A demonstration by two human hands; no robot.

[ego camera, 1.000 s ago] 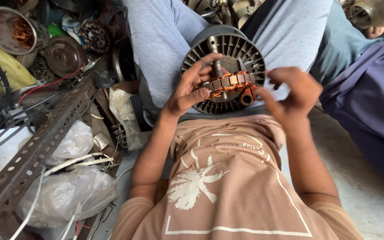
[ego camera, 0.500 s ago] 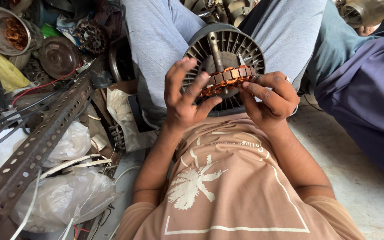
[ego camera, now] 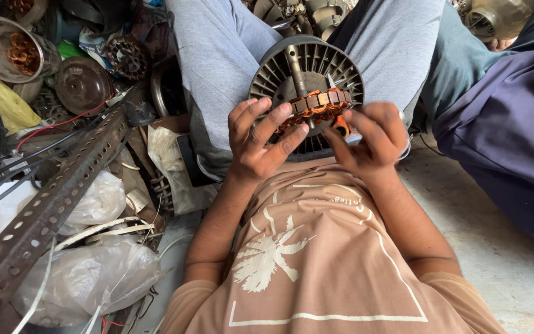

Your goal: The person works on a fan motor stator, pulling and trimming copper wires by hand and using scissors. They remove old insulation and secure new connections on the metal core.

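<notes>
The copper-wound stator ring (ego camera: 316, 105) sits between both hands, lifted just clear of the finned grey motor housing (ego camera: 307, 68) resting in the lap beyond them. The left hand (ego camera: 261, 139) spreads its fingers, tips pressing the ring's near edge; the right hand (ego camera: 372, 139) seems to pinch its far side, though its fingertips are partly hidden. The ring looks heavy and rigid, yet its windings are delicate, so the laminated rim is the safest grip.
</notes>
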